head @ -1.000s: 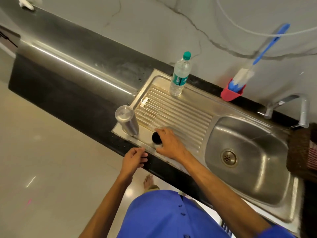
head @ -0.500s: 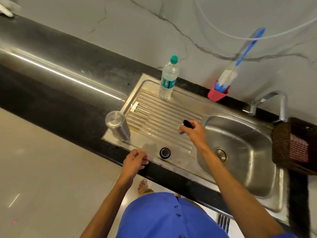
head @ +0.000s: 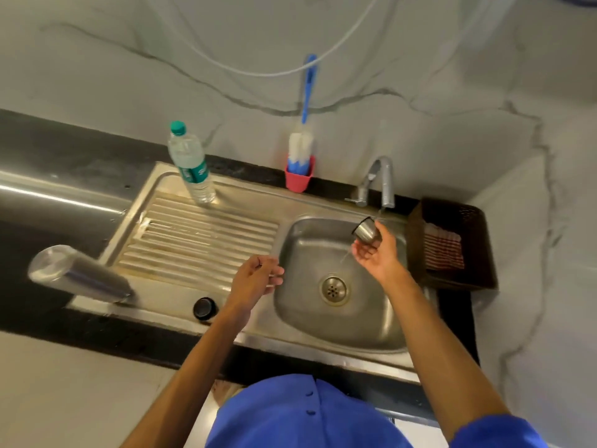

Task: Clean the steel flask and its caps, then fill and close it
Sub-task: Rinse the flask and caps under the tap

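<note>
A black worktop (head: pixel 80 321) set against a veined marble wall carries a stainless steel sink (head: pixel 342 334) with a ribbed draining board. Over the basin, the fingers (head: pixel 363 253) of the right hand (head: pixel 376 257) curl around a small steel cap (head: pixel 366 230), held tilted just beneath the spout of the tap (head: pixel 384 179), with what appears to be a thin stream of water falling past it toward the drain (head: pixel 333 290). The left hand (head: pixel 255 279) hovers at the basin's left edge, its fingers loosely bent and holding nothing. Near that wrist, a black inner cap (head: pixel 203 308) sits on the sink's front rim. The steel flask (head: pixel 77 274) stands uncapped at the draining board's front left corner. At the back of the board stands a plastic water bottle (head: pixel 192 166) with a green lid; beside it, a blue-handled bottle brush (head: pixel 302 147) rests in a pink holder (head: pixel 298 179). A dark basket (head: pixel 452 244) sits to the right of the sink.
</note>
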A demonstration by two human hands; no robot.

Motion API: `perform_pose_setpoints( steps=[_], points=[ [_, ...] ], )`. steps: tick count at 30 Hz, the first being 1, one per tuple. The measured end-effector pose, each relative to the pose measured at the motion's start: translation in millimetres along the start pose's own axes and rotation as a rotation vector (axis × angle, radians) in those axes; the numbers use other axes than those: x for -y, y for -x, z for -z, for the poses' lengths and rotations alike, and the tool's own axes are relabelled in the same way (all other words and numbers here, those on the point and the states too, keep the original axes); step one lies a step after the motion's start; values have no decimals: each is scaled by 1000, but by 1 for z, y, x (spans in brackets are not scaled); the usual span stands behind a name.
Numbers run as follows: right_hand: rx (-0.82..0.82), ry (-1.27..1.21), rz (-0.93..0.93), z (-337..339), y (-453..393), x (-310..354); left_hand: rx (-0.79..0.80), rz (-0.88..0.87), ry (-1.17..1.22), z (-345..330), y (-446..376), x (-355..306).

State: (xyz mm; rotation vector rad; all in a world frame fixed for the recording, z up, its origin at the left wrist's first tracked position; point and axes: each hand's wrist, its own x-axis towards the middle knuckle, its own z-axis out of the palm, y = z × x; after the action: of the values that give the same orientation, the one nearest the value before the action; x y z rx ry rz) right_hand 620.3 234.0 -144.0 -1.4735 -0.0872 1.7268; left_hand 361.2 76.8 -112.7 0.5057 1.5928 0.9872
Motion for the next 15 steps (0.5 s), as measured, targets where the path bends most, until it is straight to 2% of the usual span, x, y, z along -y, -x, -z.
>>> perform_pose_setpoints(
  steps=[6, 10, 15],
  points=[
    [104, 69, 56, -5, -14, 37, 52, -35, -43, -97, -17, -9],
    [127, 242, -8, -1, -15, 48, 91, -32, -98, -144, -32, -15],
    [243, 306, 81, 16, -28, 48, 192, -29, -89, -192, -64, -47]
  ],
)
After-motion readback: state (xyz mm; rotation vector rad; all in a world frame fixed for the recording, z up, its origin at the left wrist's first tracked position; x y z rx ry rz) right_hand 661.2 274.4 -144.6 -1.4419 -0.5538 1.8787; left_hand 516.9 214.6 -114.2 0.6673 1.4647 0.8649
